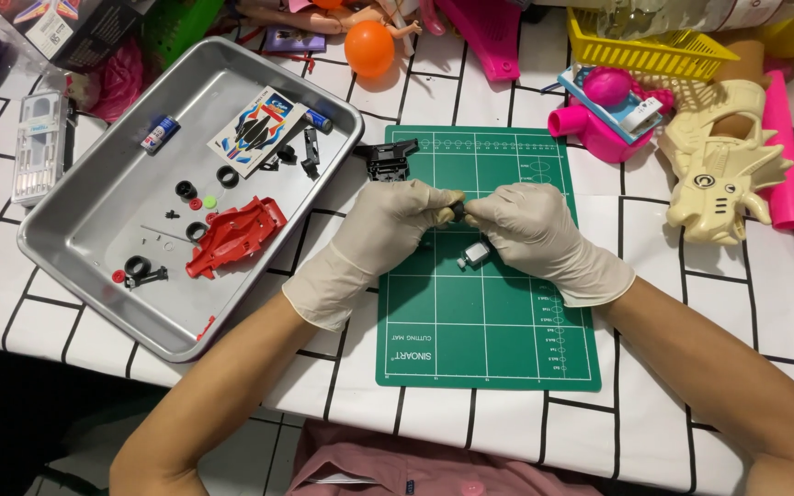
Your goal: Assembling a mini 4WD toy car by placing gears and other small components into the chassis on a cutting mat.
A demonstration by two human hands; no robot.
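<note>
Pinching a small dark part (458, 210), both hands (463, 209) mid-mat (489, 349), green margins open around them

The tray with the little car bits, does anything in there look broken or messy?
Nothing looks broken. The red car shell lies in the metal tray apart from its loose black tyres, so it looks taken apart, not damaged. Both gloved hands, left hand and right hand, pinch one small dark part.

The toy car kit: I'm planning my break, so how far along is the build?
Early. Done: parts are sorted in the metal tray. In hand: the left hand and right hand pinch a small dark part between them. Left: the red body shell, loose tyres, motor and black chassis piece lie separate.
</note>
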